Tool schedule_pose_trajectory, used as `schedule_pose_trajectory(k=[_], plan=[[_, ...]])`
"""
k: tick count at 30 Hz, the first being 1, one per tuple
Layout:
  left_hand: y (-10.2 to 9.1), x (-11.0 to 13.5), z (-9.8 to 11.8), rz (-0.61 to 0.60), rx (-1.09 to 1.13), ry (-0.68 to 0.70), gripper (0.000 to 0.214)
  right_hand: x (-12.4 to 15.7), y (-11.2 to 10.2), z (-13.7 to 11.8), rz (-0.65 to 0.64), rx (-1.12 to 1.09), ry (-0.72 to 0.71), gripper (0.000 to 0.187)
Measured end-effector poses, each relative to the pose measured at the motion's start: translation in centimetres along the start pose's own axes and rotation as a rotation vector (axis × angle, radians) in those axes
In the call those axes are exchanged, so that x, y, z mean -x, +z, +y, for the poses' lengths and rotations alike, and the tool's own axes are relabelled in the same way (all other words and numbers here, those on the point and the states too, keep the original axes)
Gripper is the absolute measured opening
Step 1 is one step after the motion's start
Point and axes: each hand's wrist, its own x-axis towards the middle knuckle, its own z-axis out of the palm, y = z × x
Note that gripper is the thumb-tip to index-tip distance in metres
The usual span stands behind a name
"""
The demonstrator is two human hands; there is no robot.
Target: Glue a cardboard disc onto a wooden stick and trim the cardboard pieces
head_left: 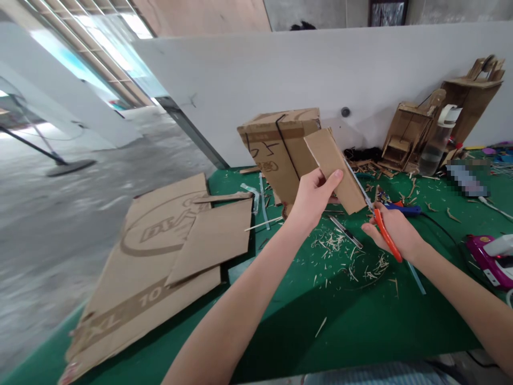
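Note:
A small rectangular piece of brown cardboard (331, 160) is pinched between the thumb and fingers of my left hand (315, 195), raised above the green table. My right hand (395, 232) grips a pair of scissors (387, 235) with orange-red handles. Their blades run along the cardboard's right-hand edge, and part of them is hidden by it. Below my hands, a utility knife (345, 231) lies among thin scraps and shavings (332, 243). Behind the held piece stands a cardboard box (276, 149) with black marks on it.
Large flattened cardboard (160, 256) covers the left of the green table (320, 331). At the back right are cardboard constructions (409, 133), a water bottle (436, 141) and a phone (467, 179). A glue gun (404, 209) with a cable lies behind my right hand; a magenta device (487, 259) sits far right.

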Motion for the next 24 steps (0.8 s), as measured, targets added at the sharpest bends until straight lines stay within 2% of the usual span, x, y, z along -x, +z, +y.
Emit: schedule_pose_trajectory(k=[7, 11, 16, 24], plan=[[0.2, 0.2, 0.1, 0.044, 0.055, 0.015, 0.028, 0.0, 0.1, -0.1, 0.049, -0.139, -0.046, 0.043], [0.6, 0.5, 0.1, -0.005, -0.003, 0.008, 0.025, 0.0, 0.1, -0.1, 0.053, -0.176, -0.032, 0.044], [1.0, 0.9, 0.1, -0.065, -0.064, -0.024, 0.026, 0.1, -0.1, -0.4, 0.05, -0.148, -0.03, 0.043], [1.3, 1.2, 0.2, -0.085, -0.079, -0.035, 0.022, 0.1, -0.4, -1.0, 0.026, -0.052, 0.089, 0.043]])
